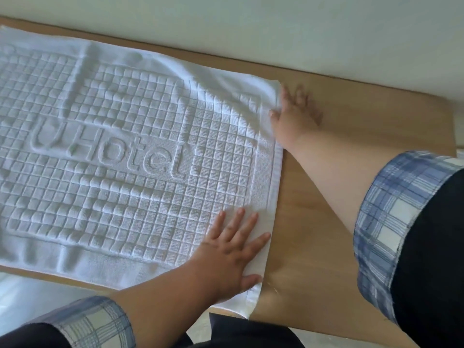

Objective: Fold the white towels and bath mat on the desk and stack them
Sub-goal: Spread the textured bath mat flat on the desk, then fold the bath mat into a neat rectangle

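A white bath mat [120,156] with a raised grid pattern and the word "Hotel" lies spread flat on the wooden desk [351,136]. Its near right corner hangs slightly over the desk's front edge. My left hand [233,249] presses flat on the mat's near right corner with fingers spread. My right hand [292,109] is at the mat's far right corner, thumb on the mat's edge and fingers lying on the wood beside it. Whether it pinches the edge is unclear.
A pale wall [251,26] runs along the desk's far edge. Bare wood lies right of the mat. Plaid cuffs [391,217] on dark sleeves cover both forearms. Pale floor [32,297] shows below the desk's front edge at the lower left.
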### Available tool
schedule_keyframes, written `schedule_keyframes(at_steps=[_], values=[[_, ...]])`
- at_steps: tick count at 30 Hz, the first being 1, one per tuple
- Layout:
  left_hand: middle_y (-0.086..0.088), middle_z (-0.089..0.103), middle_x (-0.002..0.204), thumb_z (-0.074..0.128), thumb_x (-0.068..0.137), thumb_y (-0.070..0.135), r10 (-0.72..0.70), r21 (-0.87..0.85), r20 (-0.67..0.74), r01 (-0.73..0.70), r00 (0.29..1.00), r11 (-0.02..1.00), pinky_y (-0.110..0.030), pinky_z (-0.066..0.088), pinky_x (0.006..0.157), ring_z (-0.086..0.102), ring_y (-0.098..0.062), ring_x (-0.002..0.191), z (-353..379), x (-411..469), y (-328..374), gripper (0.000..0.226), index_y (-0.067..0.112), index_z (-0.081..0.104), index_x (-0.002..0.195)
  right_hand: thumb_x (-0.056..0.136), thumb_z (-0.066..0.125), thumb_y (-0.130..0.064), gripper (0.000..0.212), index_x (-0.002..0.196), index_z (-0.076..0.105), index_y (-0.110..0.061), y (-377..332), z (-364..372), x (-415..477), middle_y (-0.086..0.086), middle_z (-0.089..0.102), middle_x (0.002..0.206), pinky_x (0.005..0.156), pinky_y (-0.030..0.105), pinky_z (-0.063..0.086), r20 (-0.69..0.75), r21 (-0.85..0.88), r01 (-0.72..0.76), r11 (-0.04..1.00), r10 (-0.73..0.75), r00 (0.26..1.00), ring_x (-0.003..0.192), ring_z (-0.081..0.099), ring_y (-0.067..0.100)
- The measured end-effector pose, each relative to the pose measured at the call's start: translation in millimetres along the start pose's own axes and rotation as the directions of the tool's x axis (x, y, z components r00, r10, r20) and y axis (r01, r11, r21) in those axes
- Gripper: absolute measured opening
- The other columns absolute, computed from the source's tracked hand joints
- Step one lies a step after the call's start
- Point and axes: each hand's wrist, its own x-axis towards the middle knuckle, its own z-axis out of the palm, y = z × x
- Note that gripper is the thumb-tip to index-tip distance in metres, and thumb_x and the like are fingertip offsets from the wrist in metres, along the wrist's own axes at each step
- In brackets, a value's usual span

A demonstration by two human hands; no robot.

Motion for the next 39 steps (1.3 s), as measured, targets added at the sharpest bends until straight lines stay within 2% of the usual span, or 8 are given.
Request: schedule_keyframes(at_steps=[3, 10, 14, 17, 22, 26, 31, 39], values=[[-0.003, -0.058, 0.144, 0.006, 0.088, 0.076, -0.010, 0.002, -0.014, 0.010, 1.000, 1.000, -0.054, -0.036, 0.106, -0.054, -0.028, 0.132, -0.7, 1.2, 1.5, 0.081, 0.039, -0.040, 0.143, 0.104, 0.022, -0.049, 0.059, 0.159, 0.003, -0.039, -4.5, 8.2, -1.3, -0.002, -0.011, 0.168, 0.119, 0.062, 0.000, 0.057, -0.104, 0.279, 0.955, -0.274, 0.960, 0.154, -0.011, 0.028], [-0.003, -0.057, 0.145, 0.006, 0.087, 0.079, -0.050, -0.011, -0.032, 0.050, 0.998, 0.999, -0.053, -0.036, 0.107, -0.053, -0.027, 0.133, -0.8, -0.4, 0.0, 0.083, 0.040, -0.035, 0.147, 0.100, 0.013, -0.064, 0.074, 0.159, -0.010, -0.027, -1.8, 5.8, 4.6, -0.003, -0.016, 0.167, 0.119, 0.063, -0.001, 0.112, -0.154, 0.094, 0.984, -0.077, 0.991, 0.153, -0.015, 0.028], [-0.004, -0.052, 0.150, 0.009, 0.085, 0.082, -0.088, 0.012, -0.027, 0.089, 0.996, 0.996, -0.054, -0.031, 0.111, -0.051, -0.027, 0.135, -4.9, -1.6, 5.1, 0.087, 0.039, -0.030, 0.149, 0.096, 0.036, -0.064, 0.083, 0.160, 0.002, -0.022, -9.7, -1.1, -13.1, 0.008, 0.001, 0.168, 0.120, 0.058, 0.009, 0.063, 0.042, -0.066, 0.997, 0.063, 0.996, 0.154, 0.003, 0.034], [0.000, -0.006, 0.164, 0.033, 0.090, 0.077, -0.160, -0.099, -0.109, 0.150, 0.981, 0.984, -0.046, -0.012, 0.120, -0.008, -0.030, 0.151, -9.0, -4.6, 14.2, 0.082, 0.040, 0.005, 0.158, 0.093, 0.054, -0.050, 0.073, 0.155, 0.028, -0.023, -7.3, -2.7, -34.6, 0.011, 0.033, 0.157, 0.115, 0.049, 0.032, -0.067, 0.176, -0.025, 0.984, 0.038, 0.997, 0.142, 0.033, 0.036], [-0.001, 0.038, 0.128, 0.051, 0.084, 0.074, -0.306, -0.261, -0.157, 0.260, 0.939, 0.930, -0.040, 0.031, 0.104, 0.041, -0.025, 0.118, -16.0, -0.8, 34.4, 0.065, 0.038, 0.038, 0.137, 0.093, 0.061, -0.027, 0.048, 0.139, 0.048, -0.026, -4.3, 2.7, -66.3, 0.010, 0.039, 0.143, 0.094, 0.043, 0.053, 0.006, 0.369, -0.094, 0.925, 0.098, 0.995, 0.110, 0.060, 0.032], [-0.007, 0.042, 0.126, 0.046, 0.088, 0.075, -0.325, -0.135, -0.113, 0.310, 0.939, 0.941, -0.044, 0.038, 0.094, 0.044, -0.029, 0.114, -24.6, 9.7, 44.1, 0.066, 0.029, 0.034, 0.133, 0.091, 0.060, -0.016, 0.048, 0.135, 0.044, -0.022, -17.1, -4.0, -60.7, 0.010, 0.043, 0.134, 0.080, 0.041, 0.058, 0.081, 0.401, -0.211, 0.891, 0.194, 0.978, 0.094, 0.060, 0.027], [-0.008, 0.041, 0.121, 0.063, 0.092, 0.030, -0.280, -0.070, -0.004, 0.279, 0.960, 0.958, -0.044, 0.037, 0.082, 0.043, -0.031, 0.109, -39.9, 13.8, 48.3, 0.062, 0.028, 0.023, 0.139, 0.094, 0.062, -0.031, 0.071, 0.146, 0.018, -0.012, -26.3, -9.5, -52.5, -0.002, 0.052, 0.088, 0.063, 0.035, 0.049, 0.058, 0.369, -0.153, 0.917, 0.142, 0.988, 0.078, 0.060, 0.026], [-0.007, 0.026, 0.099, 0.054, 0.087, -0.001, -0.194, -0.206, 0.021, 0.194, 0.981, 0.959, -0.037, 0.035, 0.063, 0.039, -0.025, 0.083, -60.3, 1.3, 36.9, 0.056, 0.024, 0.042, 0.136, 0.085, 0.060, -0.008, 0.042, 0.118, 0.040, -0.025, -33.0, -8.2, -49.1, 0.000, 0.046, 0.108, 0.055, 0.026, 0.038, 0.170, 0.621, -0.308, 0.721, 0.260, 0.951, 0.080, 0.051, 0.017]])
